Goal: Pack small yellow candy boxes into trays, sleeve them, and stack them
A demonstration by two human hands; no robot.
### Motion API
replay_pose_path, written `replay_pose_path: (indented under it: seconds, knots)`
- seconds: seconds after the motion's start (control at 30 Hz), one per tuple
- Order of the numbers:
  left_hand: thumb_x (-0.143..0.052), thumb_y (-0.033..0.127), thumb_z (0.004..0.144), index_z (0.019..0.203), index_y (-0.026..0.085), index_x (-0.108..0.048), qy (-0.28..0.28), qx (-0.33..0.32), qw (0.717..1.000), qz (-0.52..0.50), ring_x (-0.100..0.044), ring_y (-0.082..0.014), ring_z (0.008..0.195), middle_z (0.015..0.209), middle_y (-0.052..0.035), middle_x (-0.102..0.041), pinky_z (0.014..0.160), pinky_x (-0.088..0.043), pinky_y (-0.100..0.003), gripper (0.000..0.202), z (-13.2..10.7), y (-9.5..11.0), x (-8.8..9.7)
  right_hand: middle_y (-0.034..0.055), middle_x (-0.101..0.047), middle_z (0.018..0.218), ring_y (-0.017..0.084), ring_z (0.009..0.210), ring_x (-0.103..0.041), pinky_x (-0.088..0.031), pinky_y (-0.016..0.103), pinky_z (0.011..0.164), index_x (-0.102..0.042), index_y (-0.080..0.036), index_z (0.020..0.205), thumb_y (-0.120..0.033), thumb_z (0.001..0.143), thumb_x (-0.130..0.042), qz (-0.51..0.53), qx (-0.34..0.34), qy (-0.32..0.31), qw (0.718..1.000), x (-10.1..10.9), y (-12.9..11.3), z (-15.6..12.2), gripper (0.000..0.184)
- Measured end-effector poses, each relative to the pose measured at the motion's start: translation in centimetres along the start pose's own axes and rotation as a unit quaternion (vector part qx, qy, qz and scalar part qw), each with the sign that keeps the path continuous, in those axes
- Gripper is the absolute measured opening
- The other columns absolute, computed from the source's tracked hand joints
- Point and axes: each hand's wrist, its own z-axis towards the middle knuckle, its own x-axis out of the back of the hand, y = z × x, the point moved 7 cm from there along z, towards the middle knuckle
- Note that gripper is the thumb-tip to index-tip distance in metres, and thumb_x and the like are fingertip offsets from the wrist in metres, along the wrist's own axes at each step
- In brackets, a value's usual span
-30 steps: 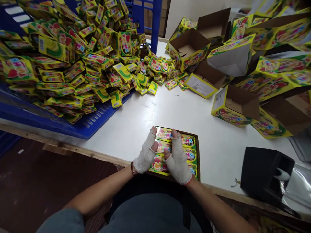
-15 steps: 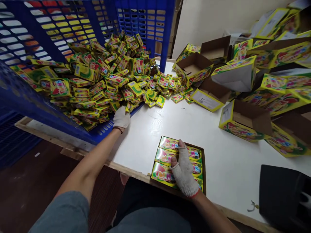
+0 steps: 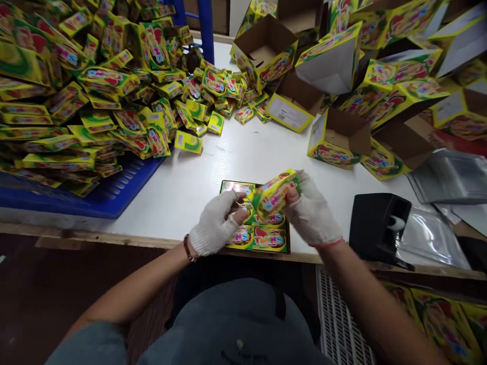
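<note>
My right hand [image 3: 312,212], in a fingerless white glove, is closed around a small yellow-green candy box [image 3: 277,193], tilted above an open display box [image 3: 288,243]. Small TWINS candy boxes [image 3: 270,239] lie flat in rows inside that display box. My left hand [image 3: 216,223], gloved too, hovers over its left side, thumb and fingers apart, close to the left end of the held candy box. I see nothing between those fingers. Both hands partly cover the rows.
A heap of candy boxes [image 3: 110,81] spills from a blue crate [image 3: 131,190] on the left. Empty display cartons [image 3: 338,137] pile up at the back right. A black tape dispenser [image 3: 371,223] and clear plastic packaging [image 3: 452,175] lie at the right, near the table edge.
My left hand has come from the heap to the display box. My right hand has risen off the rows and now grips a candy box. The view has turned to the right and downward.
</note>
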Motion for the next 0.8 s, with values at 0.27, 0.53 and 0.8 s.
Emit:
replay_pose_path:
  seconds: [0.27,0.53,0.8]
  knots:
    - [-0.061,0.063,0.083,0.147,0.013,-0.04,-0.109,-0.216,0.938,0.249,-0.048,-0.0372,0.134,0.141,-0.0219,-0.054,0.117,-0.031,-0.061,0.084,-3.8,-0.4,-1.7,0.0048,-0.067,0.091,0.019,0.074,-0.058,-0.041,0.029,0.063,-0.064,-0.022,0.11,-0.023,0.076,-0.065,-0.384,-0.099,-0.333,0.856,-1.9,2.6,0.5,0.034]
    - [-0.048,0.058,0.092,0.148,0.017,-0.035,-0.045,-0.22,0.949,0.222,-0.043,-0.0342,0.139,0.148,-0.0211,-0.045,0.114,-0.036,-0.057,0.071,-4.1,-1.6,-0.3,0.0105,-0.068,0.094,0.024,0.082,-0.061,-0.043,0.035,0.067,-0.062,-0.016,0.097,-0.027,0.077,-0.07,-0.537,0.112,-0.203,0.811,-3.5,0.8,-3.2,0.024]
    - [-0.071,0.032,0.073,0.105,0.014,-0.062,0.113,0.134,0.89,0.421,-0.058,-0.0381,0.104,0.104,-0.0172,-0.062,0.09,-0.047,-0.056,0.038,-0.6,-13.4,11.2,0.0184,-0.067,0.119,0.03,0.109,-0.059,-0.048,0.046,0.087,-0.06,-0.011,0.121,-0.032,0.092,-0.058,-0.458,0.334,-0.131,0.813,-5.0,3.2,-8.3,0.036]
